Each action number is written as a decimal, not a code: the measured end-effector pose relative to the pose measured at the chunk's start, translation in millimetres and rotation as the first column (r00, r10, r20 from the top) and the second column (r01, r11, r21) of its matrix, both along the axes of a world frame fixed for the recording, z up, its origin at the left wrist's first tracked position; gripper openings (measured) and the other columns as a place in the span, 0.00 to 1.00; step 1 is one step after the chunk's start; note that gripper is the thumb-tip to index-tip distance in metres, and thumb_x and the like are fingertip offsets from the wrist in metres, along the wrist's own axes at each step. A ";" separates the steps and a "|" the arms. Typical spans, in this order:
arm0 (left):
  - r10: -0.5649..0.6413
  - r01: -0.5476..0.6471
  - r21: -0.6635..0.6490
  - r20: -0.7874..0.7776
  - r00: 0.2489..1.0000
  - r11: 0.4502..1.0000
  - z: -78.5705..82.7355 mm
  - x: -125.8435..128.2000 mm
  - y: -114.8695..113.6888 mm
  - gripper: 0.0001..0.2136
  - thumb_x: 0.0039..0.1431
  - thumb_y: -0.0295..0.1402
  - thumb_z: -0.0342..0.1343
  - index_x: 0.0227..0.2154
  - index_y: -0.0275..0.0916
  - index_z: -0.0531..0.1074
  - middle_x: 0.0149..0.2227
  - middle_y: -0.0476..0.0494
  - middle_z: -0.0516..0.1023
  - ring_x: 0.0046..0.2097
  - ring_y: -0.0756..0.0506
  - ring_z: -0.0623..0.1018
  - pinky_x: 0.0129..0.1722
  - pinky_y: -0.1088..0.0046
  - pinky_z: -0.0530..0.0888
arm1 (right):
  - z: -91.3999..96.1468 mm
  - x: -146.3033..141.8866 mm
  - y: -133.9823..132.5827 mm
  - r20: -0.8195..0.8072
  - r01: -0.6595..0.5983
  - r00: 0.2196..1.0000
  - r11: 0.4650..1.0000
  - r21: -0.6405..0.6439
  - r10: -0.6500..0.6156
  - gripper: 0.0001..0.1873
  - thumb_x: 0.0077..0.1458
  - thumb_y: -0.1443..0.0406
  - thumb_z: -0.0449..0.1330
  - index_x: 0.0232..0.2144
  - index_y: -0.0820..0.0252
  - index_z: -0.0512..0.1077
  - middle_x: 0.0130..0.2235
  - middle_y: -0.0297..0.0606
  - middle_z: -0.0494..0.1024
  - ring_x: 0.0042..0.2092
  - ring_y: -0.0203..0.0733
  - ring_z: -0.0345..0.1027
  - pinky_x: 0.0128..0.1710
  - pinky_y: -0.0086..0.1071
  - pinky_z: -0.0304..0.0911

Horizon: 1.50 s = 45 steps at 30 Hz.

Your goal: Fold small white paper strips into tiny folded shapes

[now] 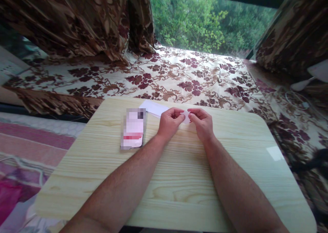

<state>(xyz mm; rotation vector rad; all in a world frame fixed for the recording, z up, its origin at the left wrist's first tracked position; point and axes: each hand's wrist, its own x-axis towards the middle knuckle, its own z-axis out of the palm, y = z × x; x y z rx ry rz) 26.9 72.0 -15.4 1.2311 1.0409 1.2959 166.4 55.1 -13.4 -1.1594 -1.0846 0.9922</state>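
Observation:
A small white piece of paper (186, 118) is pinched from both sides over the far part of the wooden table (179, 178). My left hand (169, 123) grips its left edge between thumb and fingers, and my right hand (204, 123) has its right edge. Parts of the paper are covered by the fingertips. Just behind my left hand lies a stack of white paper (153, 107), partly hidden by that hand. Left of my left forearm, a flat phone-shaped thing (133, 128), blurred in the picture, rests on the tabletop.
Beyond the table spreads a window ledge with a flowered cloth (189, 76), below patterned curtains (102, 24). A white square patch (275, 153) shows near the table's right edge. At the far right are a white lamp (319, 70) and its cable (294, 99). Bedding (33, 137) lies left.

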 end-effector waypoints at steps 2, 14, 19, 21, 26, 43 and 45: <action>-0.020 0.020 0.004 -0.028 0.999 1.000 0.7 -0.1 -0.7 0.08 0.48 0.34 0.64 0.32 0.37 0.78 0.24 0.51 0.74 0.26 0.52 0.71 0.27 0.76 0.68 | 0.8 0.0 -0.6 0.001 0.005 1.000 1.000 -0.002 -0.005 0.09 0.47 0.61 0.66 0.32 0.58 0.78 0.28 0.34 0.78 0.28 0.36 0.68 0.29 0.31 0.65; -0.010 0.010 0.000 -0.036 0.999 1.000 3.5 -0.8 -1.3 0.08 0.48 0.32 0.64 0.32 0.37 0.79 0.24 0.50 0.74 0.26 0.52 0.70 0.26 0.76 0.66 | -2.0 1.6 -0.5 -0.049 -0.084 0.995 0.996 0.002 0.084 0.05 0.46 0.65 0.66 0.30 0.58 0.77 0.26 0.32 0.77 0.27 0.35 0.67 0.28 0.30 0.64; -0.026 0.026 0.017 -0.018 0.999 1.000 5.1 0.2 -1.8 0.07 0.47 0.31 0.64 0.32 0.37 0.78 0.23 0.52 0.72 0.25 0.53 0.69 0.26 0.77 0.66 | -3.4 1.3 0.8 -0.019 -0.048 0.999 0.999 -0.006 0.048 0.05 0.45 0.65 0.65 0.29 0.59 0.76 0.25 0.31 0.76 0.26 0.34 0.66 0.26 0.29 0.64; -0.034 0.034 0.020 -0.015 0.999 0.999 4.9 0.4 -1.8 0.07 0.47 0.31 0.64 0.32 0.37 0.78 0.23 0.52 0.72 0.25 0.53 0.68 0.26 0.77 0.65 | -3.2 0.5 1.3 -0.015 -0.035 0.999 0.999 -0.011 0.035 0.05 0.45 0.65 0.65 0.28 0.59 0.76 0.25 0.31 0.76 0.25 0.34 0.66 0.26 0.29 0.63; -0.046 0.047 0.029 -0.026 0.999 0.998 5.4 0.1 -2.4 0.08 0.46 0.29 0.63 0.32 0.37 0.78 0.24 0.52 0.72 0.26 0.53 0.68 0.26 0.78 0.65 | -2.3 -1.0 1.8 -0.029 -0.018 0.999 1.000 0.001 0.018 0.04 0.44 0.66 0.65 0.28 0.59 0.75 0.24 0.31 0.76 0.25 0.34 0.66 0.25 0.28 0.62; -0.032 0.034 0.043 -0.045 0.998 0.999 3.9 1.6 -4.3 0.07 0.46 0.27 0.60 0.31 0.38 0.77 0.21 0.55 0.69 0.23 0.54 0.66 0.23 0.79 0.62 | 0.2 -5.1 -1.1 -0.009 -0.091 0.996 0.993 0.069 0.092 0.06 0.45 0.69 0.63 0.29 0.58 0.70 0.22 0.27 0.73 0.21 0.30 0.61 0.22 0.26 0.53; -0.031 0.035 0.055 -0.062 0.998 0.998 2.5 1.7 -4.3 0.06 0.47 0.28 0.60 0.31 0.38 0.77 0.21 0.54 0.68 0.23 0.54 0.66 0.23 0.79 0.62 | -0.2 -6.0 -1.3 -0.006 -0.072 0.997 0.994 0.077 0.073 0.06 0.44 0.69 0.63 0.28 0.58 0.70 0.21 0.27 0.72 0.21 0.30 0.60 0.21 0.26 0.52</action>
